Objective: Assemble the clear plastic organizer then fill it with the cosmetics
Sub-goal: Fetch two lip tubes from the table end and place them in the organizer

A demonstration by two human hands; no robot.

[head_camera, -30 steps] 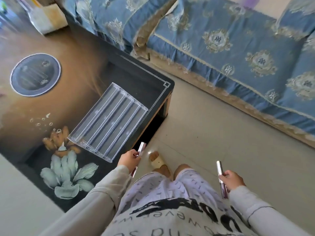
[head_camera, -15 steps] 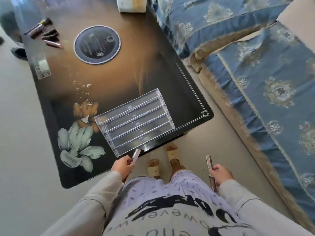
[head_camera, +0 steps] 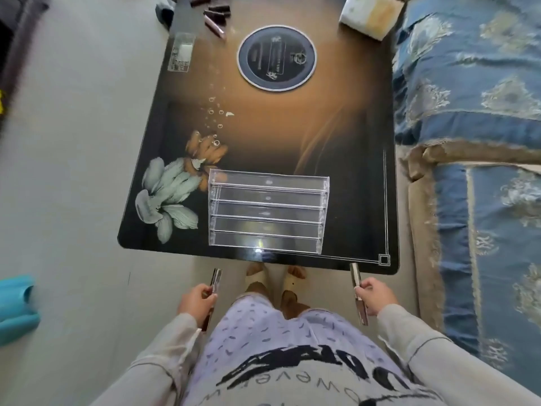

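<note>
The clear plastic organizer (head_camera: 265, 212), a stepped rack with several long empty rows, stands near the front edge of the dark glass table (head_camera: 345, 136). My left hand (head_camera: 196, 300) grips a slim cosmetic tube (head_camera: 216, 281) in front of the table, left of my feet. My right hand (head_camera: 373, 294) grips a second slim tube (head_camera: 356, 276) just below the table's front right corner. Both hands are short of the organizer. More dark cosmetic tubes (head_camera: 215, 16) lie at the table's far left end.
A round dark disc (head_camera: 276, 57) is set in the far part of the table. A small clear box (head_camera: 180, 52) lies at the far left edge, a tissue pack (head_camera: 369, 13) at the far right. A blue patterned sofa (head_camera: 474, 142) runs along the right. A teal object (head_camera: 14, 309) sits on the floor, left.
The view has swung round so the table now lies square in front of me. Both hands have stayed low in front of the table, each still holding its tube.
</note>
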